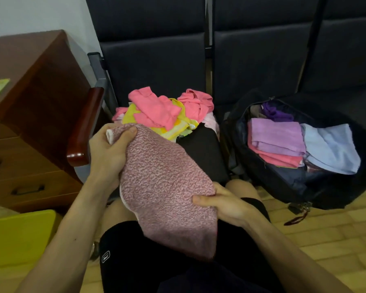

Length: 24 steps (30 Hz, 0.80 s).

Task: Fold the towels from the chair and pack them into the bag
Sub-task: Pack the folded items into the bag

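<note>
Head view: dark chairs point(156, 66), wooden desk point(40, 81), tiled floor point(336, 240).

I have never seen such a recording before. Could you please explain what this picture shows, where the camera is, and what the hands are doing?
There is no machine here: a person works with two bare hands. The single picture comes from a camera worn on the head, looking forward and down, so you see the person's own arms and lap. The left hand grips the upper corner of a speckled pink towel, and the right hand grips its lower edge. Behind it, a loose pile of pink and yellow towels lies on a dark chair. To the right, an open dark bag holds folded towels, among them a lilac towel and a light blue towel. A wooden desk stands at the left.
</note>
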Motion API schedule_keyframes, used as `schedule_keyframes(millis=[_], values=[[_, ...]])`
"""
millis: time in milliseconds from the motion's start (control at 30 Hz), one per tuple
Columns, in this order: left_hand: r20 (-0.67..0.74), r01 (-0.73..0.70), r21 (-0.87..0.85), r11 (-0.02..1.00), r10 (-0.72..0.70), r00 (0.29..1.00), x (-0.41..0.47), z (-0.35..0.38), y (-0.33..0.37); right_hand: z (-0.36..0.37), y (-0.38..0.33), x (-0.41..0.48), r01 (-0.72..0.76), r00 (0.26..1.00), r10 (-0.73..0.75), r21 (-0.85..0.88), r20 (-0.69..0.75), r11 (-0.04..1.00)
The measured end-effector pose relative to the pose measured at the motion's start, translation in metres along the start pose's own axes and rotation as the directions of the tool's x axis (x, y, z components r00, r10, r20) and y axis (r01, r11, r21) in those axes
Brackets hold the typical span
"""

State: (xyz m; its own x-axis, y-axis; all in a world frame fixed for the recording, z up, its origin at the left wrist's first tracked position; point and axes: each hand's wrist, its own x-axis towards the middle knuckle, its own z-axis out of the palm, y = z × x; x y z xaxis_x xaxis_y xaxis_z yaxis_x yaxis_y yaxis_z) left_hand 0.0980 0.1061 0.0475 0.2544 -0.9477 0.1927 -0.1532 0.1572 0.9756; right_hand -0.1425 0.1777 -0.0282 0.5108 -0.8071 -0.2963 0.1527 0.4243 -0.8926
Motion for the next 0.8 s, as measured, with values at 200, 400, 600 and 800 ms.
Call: schedule_keyframes(millis=[200, 400, 600, 800], values=[[0.197, 0.585, -0.319, 0.746, -0.552, 0.810, -0.001, 0.002, -0.034, 0.014, -0.023, -0.002, 0.101, 0.993, -0.110, 0.169, 0.045, 0.980], [0.486, 0.729, -0.577, 0.368, -0.563, 0.669, -0.031, 0.018, -0.067, 0.019, -0.033, -0.005, 0.139, 0.988, -0.108, 0.315, -0.114, 0.939], [0.500, 0.739, -0.551, 0.389, -0.555, 0.665, -0.059, 0.021, -0.070, 0.004, -0.031, 0.002, 0.189, 0.965, -0.117, 0.316, -0.233, 0.930], [0.396, 0.569, -0.347, 0.745, -0.434, 0.809, -0.049, 0.013, -0.069, -0.020, -0.037, -0.001, 0.012, 0.935, -0.037, -0.074, -0.354, 0.997]])
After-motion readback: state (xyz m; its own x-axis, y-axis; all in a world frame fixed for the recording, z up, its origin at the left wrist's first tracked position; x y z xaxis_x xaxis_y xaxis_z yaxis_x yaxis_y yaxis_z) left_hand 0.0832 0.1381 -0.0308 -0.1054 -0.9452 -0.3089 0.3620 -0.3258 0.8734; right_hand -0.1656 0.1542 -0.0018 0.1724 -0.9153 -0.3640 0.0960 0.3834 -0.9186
